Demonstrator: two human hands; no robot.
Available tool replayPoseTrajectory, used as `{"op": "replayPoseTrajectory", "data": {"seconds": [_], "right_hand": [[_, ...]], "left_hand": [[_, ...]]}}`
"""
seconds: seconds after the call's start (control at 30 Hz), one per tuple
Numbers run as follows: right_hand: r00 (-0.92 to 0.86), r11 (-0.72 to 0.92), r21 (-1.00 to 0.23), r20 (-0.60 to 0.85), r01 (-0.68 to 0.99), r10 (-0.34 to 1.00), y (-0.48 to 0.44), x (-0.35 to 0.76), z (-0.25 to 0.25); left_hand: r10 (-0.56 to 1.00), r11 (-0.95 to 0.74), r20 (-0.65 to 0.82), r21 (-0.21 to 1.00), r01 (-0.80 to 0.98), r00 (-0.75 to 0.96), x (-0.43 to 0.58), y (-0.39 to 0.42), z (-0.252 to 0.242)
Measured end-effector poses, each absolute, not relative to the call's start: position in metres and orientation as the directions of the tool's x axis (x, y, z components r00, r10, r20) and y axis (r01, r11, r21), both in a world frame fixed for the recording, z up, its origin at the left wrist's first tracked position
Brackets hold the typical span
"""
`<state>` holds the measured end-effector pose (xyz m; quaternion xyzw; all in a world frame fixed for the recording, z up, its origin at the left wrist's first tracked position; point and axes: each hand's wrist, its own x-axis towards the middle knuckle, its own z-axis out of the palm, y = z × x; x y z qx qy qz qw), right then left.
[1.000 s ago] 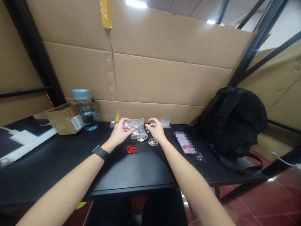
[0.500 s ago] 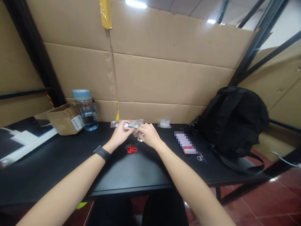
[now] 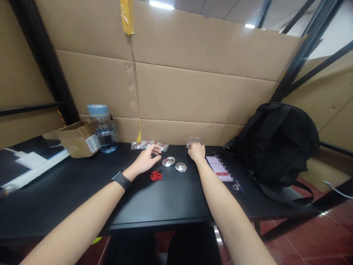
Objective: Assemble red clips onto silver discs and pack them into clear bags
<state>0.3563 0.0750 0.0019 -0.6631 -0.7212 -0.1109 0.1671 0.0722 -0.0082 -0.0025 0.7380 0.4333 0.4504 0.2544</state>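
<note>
My left hand (image 3: pixel 147 159) hovers over the black table with its fingers spread and nothing in them. Just behind it lie several clear plastic packets (image 3: pixel 163 147) with shiny round pieces inside. To its right, two overlapping silver metal discs (image 3: pixel 167 162) rest on the table, with more silver discs (image 3: pixel 181 167) beside them. A small heap of red loops (image 3: pixel 156 176), like cords or bands, lies in front of that hand. My right hand (image 3: pixel 196 151) is at the back of the table, fingers curled down on a clear plastic bag (image 3: pixel 195 140); its fingertips are partly hidden.
A water bottle (image 3: pixel 103 129) and an open cardboard box (image 3: pixel 77 140) stand at the left, by a white power strip (image 3: pixel 41 169). On the right are a phone (image 3: pixel 219 169), a keyring (image 3: pixel 236 187) and a black backpack (image 3: pixel 278 147). A cardboard wall (image 3: pixel 176 92) closes the back.
My hands have parted. My right hand has moved right to the clear bag at the back, and my left hand has opened. The silver discs now lie uncovered on the table.
</note>
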Motion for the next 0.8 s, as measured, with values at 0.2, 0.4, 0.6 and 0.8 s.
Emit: {"op": "replayPoseTrajectory", "data": {"seconds": [0.2, 0.4, 0.6, 0.8], "right_hand": [[-0.051, 0.085, -0.117, 0.262, 0.99, 0.964, 0.084, 0.358, -0.011], [0.034, -0.003, -0.142, 0.218, 0.99, 0.975, 0.086, 0.361, -0.012], [0.119, -0.085, -0.162, 0.216, 0.983, 0.969, 0.085, 0.365, -0.011], [0.188, -0.144, -0.182, 0.252, 0.973, 0.949, 0.089, 0.366, -0.013]], "left_hand": [[0.869, -0.494, 0.439, 0.766, 0.411, 0.227, 0.072, -0.008, -0.004], [0.872, -0.489, 0.437, 0.748, 0.449, 0.22, 0.072, -0.01, -0.002], [0.86, -0.509, 0.455, 0.735, 0.448, 0.231, 0.071, -0.01, -0.002], [0.859, -0.511, 0.449, 0.726, 0.46, 0.246, 0.071, -0.01, -0.002]]}}
